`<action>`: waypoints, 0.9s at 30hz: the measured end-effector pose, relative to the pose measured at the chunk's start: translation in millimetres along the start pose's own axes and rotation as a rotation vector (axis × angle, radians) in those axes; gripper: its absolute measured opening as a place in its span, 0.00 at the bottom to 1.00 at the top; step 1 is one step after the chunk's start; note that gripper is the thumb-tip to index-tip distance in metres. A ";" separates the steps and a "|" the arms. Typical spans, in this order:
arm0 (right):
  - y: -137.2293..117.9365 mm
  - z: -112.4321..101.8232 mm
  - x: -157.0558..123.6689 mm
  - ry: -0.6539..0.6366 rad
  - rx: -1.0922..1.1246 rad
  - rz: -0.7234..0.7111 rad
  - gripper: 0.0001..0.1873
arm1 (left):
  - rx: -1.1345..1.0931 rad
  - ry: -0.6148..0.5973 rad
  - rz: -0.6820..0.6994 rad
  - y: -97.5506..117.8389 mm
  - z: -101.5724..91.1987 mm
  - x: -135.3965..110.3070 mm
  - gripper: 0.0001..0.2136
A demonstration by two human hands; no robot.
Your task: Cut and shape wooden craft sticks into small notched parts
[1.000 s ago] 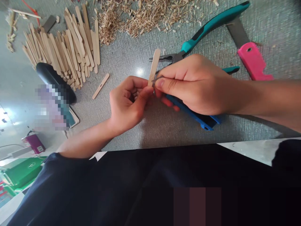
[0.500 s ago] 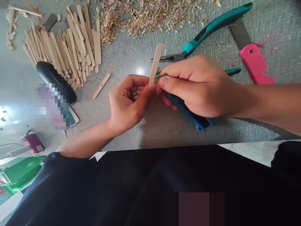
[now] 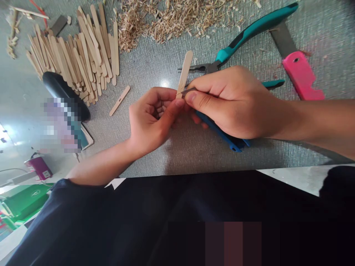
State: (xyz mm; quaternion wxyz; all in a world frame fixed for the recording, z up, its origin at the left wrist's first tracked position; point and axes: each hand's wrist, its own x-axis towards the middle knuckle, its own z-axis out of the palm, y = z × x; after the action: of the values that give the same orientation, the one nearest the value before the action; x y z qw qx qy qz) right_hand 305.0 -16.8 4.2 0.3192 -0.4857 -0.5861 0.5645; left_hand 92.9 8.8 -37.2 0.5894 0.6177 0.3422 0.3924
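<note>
My left hand (image 3: 155,120) pinches a flat wooden craft stick (image 3: 185,72) near its lower end, thumb in front and fingers behind. The stick stands nearly upright, tilted slightly right, with marks scored low on its face. My right hand (image 3: 233,99) is closed around a thin dark metal blade (image 3: 189,90), whose tip touches the stick just above my left thumb. A blue plastic handle (image 3: 219,129) sticks out below my right palm; my fingers hide whether it joins the blade. Teal-handled long-nose pliers (image 3: 212,67) lie just behind my right hand.
A pile of craft sticks (image 3: 80,55) lies at the back left, beside a black rounded object (image 3: 66,94). One slotted stick (image 3: 119,100) lies apart. Wood shavings (image 3: 166,20) cover the far middle. A pink cutter (image 3: 301,75) with bare blade is at the right.
My right hand has shifted slightly left, with the blade tip pressing closer to the stick, and the blue handle has moved along with it. The left hand and stick hold almost still.
</note>
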 end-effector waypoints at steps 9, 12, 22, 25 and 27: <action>-2.6 -4.4 -1.6 -0.031 0.006 -0.064 0.25 | -0.043 -0.013 -0.071 3.3 1.9 -1.6 0.16; -1.4 -4.6 -1.2 -0.038 0.012 -0.077 0.25 | -0.061 -0.007 -0.057 3.0 1.9 -2.0 0.15; 1.8 0.6 -3.1 0.006 0.087 -0.024 0.23 | -0.102 0.079 0.095 -16.2 6.2 -4.3 0.21; 0.3 -0.1 -2.3 -0.003 0.075 -0.021 0.23 | -0.108 0.084 0.037 -15.4 5.1 -4.9 0.25; 0.1 0.0 -2.1 0.001 0.058 -0.012 0.23 | -0.109 0.065 0.021 -9.8 3.8 -3.8 0.22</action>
State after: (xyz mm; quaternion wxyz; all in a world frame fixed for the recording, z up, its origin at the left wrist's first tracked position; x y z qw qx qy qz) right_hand 305.7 -18.8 4.4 0.3367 -0.4731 -0.5722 0.5792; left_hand 95.0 4.4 -47.2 0.6066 0.5752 0.3328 0.4364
